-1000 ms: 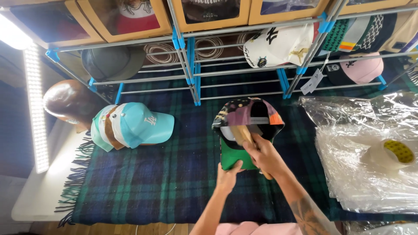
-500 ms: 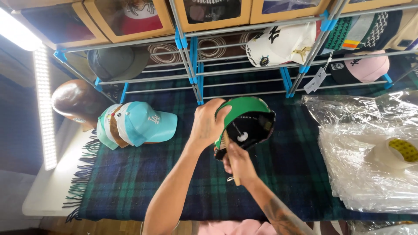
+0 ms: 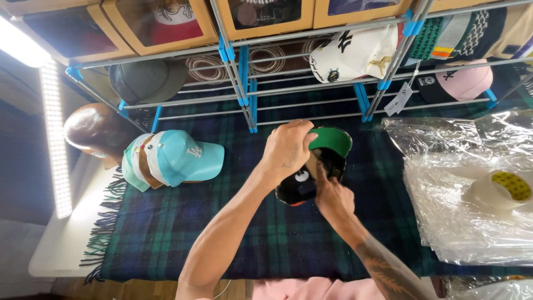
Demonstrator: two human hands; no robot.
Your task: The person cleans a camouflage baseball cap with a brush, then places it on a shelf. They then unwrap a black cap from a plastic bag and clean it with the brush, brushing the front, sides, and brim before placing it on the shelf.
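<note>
One black cap with a green underbrim is held above the plaid blanket, gripped by both hands. Left hand is closed over its crown; right hand fingers are pinched inside it. One stack of teal caps is noted to the left.

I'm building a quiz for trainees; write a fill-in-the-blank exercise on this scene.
1. Both hands hold a black cap whose brim underside is ____.
2. The left hand grips the cap's ____.
3. The tape roll rests on clear ____ sheeting.
4. The turquoise cap lies on a ____ blanket.

Missing: green; brim; plastic; plaid
</note>
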